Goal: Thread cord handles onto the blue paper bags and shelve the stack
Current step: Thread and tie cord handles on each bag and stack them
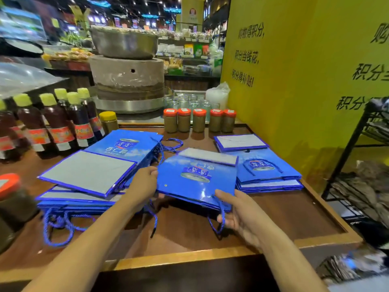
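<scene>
Our left hand (pixel 145 184) grasps one edge of the flat blue paper bag (pixel 195 180). Our right hand (pixel 239 217) pinches its twisted blue cord (pixel 222 209).

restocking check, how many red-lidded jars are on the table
6: five jars in a row behind the blue bags, one bigger jar at the left edge. More may be hidden.

both bare forearms reach in from the bottom edge, the left from 7 o'clock, the right from 5 o'clock. left hand (pixel 144 183) lies back-up, fingers curled round a blue bag (pixel 195 186) edge. right hand (pixel 240 218), at its 4 o'clock, pinches a cord (pixel 221 207), thumb on top.
</scene>
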